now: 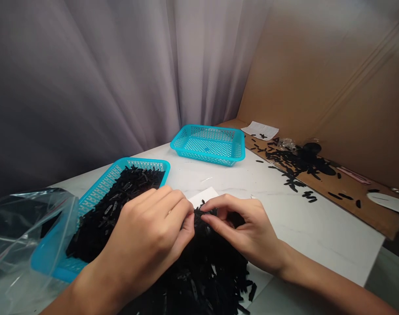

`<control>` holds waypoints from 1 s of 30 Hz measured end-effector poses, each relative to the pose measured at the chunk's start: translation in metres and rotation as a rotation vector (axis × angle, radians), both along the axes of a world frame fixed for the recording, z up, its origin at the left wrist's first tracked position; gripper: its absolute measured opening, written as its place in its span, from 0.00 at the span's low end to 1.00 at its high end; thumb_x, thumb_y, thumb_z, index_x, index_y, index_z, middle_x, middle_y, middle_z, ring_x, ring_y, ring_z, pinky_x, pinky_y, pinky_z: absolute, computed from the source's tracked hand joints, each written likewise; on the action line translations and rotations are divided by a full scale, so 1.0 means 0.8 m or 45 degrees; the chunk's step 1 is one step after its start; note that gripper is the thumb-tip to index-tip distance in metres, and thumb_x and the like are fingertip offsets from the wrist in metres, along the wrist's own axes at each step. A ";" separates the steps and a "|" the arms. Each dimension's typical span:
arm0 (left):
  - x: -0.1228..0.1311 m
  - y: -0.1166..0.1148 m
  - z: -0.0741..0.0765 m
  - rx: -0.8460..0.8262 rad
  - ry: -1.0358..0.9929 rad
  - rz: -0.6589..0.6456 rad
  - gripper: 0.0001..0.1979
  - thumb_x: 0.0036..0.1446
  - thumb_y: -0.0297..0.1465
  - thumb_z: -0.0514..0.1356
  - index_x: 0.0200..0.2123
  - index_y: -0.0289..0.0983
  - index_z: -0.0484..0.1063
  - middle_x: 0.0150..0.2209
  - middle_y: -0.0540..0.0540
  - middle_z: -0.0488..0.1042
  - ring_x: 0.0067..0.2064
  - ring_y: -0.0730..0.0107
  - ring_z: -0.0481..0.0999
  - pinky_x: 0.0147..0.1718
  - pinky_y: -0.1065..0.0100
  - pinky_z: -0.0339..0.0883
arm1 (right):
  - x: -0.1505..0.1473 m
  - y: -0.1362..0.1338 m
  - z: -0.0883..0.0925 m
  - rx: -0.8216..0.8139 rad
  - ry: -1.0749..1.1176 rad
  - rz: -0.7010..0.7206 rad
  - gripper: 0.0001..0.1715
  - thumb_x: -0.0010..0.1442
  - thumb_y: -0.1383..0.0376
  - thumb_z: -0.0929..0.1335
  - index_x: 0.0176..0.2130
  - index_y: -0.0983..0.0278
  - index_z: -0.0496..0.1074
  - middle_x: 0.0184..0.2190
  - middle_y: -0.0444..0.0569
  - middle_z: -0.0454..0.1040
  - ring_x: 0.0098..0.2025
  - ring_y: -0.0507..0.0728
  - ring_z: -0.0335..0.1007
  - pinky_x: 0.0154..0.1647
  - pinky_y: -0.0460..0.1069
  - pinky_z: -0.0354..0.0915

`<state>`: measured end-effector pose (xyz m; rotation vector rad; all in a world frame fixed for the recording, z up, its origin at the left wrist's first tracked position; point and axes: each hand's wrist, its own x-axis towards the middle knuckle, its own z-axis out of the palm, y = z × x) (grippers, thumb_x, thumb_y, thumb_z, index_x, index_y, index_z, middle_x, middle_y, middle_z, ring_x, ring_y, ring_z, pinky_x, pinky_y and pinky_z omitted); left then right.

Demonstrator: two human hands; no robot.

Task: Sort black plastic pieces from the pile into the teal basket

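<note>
My left hand (156, 223) is closed, thumb against curled fingers, over the near pile of small black strips (206, 271); what it pinches, if anything, is hidden. Close by on its right, my right hand (248, 227) has thumb and forefinger nearly together around a small black piece at the top of that pile. White paper (260, 280) shows under the pile. Left of my hands, a blue basket (168, 168) holds a heap of similar black strips (120, 197).
A second blue basket (207, 151) stands farther back. Black pieces lie scattered over cardboard (343, 186) at the right, near a paper slip (260, 130), a pink tool (354, 176) and a white object (387, 201). A clear plastic bag (19, 262) is at the left.
</note>
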<state>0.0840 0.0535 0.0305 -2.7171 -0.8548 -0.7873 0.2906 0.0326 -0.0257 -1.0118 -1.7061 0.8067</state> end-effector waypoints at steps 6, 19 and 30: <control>0.004 -0.002 0.004 -0.048 -0.152 -0.010 0.03 0.64 0.24 0.62 0.36 0.35 0.76 0.33 0.47 0.79 0.34 0.64 0.78 0.35 0.62 0.71 | 0.002 -0.001 0.007 -0.027 0.145 -0.134 0.07 0.64 0.60 0.74 0.37 0.61 0.80 0.20 0.40 0.69 0.20 0.49 0.61 0.22 0.46 0.57; 0.006 -0.006 0.009 -0.097 -0.381 -0.129 0.05 0.62 0.21 0.66 0.39 0.36 0.77 0.34 0.51 0.81 0.34 0.73 0.79 0.37 0.68 0.73 | 0.004 -0.001 0.022 -0.255 0.391 -0.150 0.08 0.56 0.59 0.79 0.31 0.60 0.82 0.20 0.42 0.72 0.22 0.51 0.63 0.25 0.48 0.60; 0.006 -0.006 0.012 -0.080 -0.393 -0.133 0.05 0.61 0.21 0.67 0.38 0.35 0.78 0.33 0.52 0.81 0.35 0.77 0.78 0.39 0.72 0.73 | 0.004 0.000 0.021 -0.313 0.474 -0.129 0.08 0.55 0.59 0.79 0.31 0.61 0.84 0.18 0.42 0.69 0.22 0.50 0.59 0.24 0.47 0.58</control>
